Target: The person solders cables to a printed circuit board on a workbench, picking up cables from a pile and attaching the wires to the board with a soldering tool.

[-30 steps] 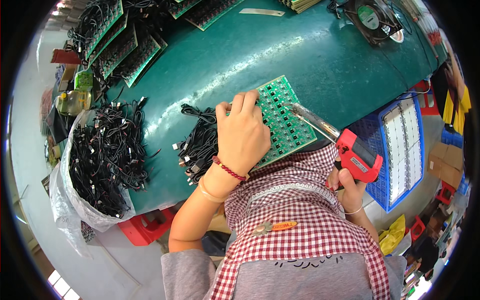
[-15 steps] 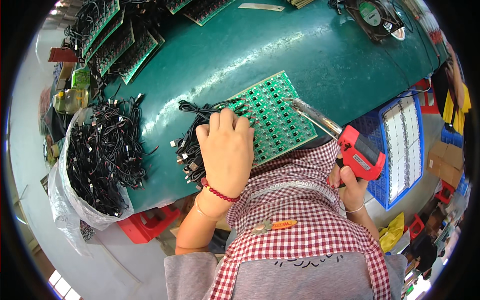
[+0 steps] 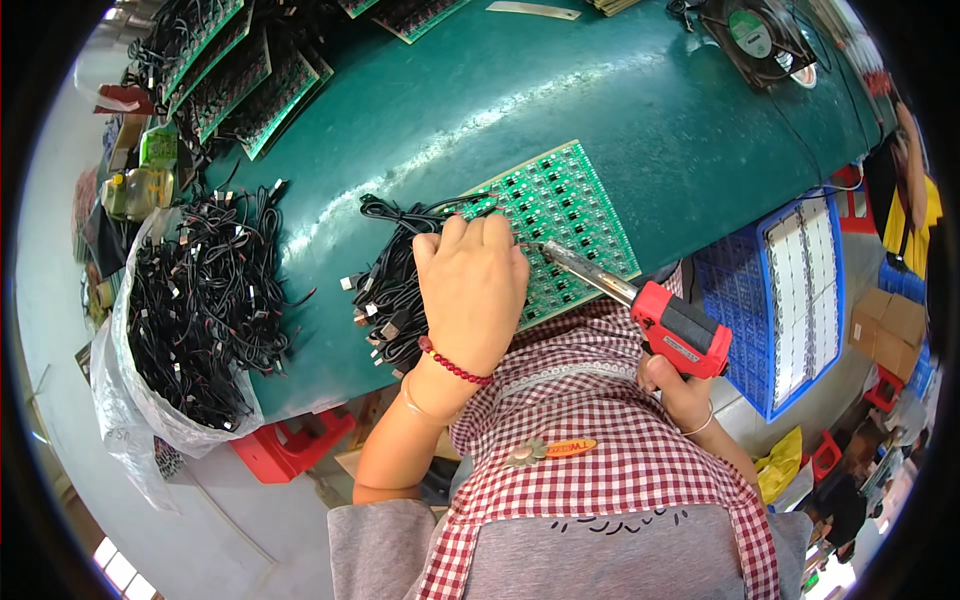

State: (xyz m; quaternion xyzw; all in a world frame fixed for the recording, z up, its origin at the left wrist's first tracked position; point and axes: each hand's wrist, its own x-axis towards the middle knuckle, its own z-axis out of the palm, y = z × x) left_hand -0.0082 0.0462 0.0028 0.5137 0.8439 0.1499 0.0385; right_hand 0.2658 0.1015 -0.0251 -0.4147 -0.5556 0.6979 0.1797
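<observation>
A green circuit board panel [image 3: 575, 205] with rows of small black parts lies on the green table. My left hand [image 3: 470, 285] rests over the panel's left part, its fingers closed on a black cable whose thin wire end [image 3: 528, 244] shows at the fingertips. Several black cables [image 3: 392, 270] with metal plugs spread out left of this hand, some reaching the panel's upper left edge. My right hand [image 3: 680, 390] grips a red and black soldering gun [image 3: 685, 328]. Its metal tip [image 3: 548, 246] is at the panel, close beside the left fingertips.
A plastic bag [image 3: 215, 425] full of black cables sits at the table's left edge. Wired boards [image 3: 285, 105] are stacked at the far left. A fan [image 3: 755, 40] stands far right. Right of me is a blue crate [image 3: 770, 385]; a red stool [image 3: 290, 450] is below the table.
My right hand has brought the soldering gun left and down, its tip now near the left fingers. My left hand has shifted slightly right over the panel.
</observation>
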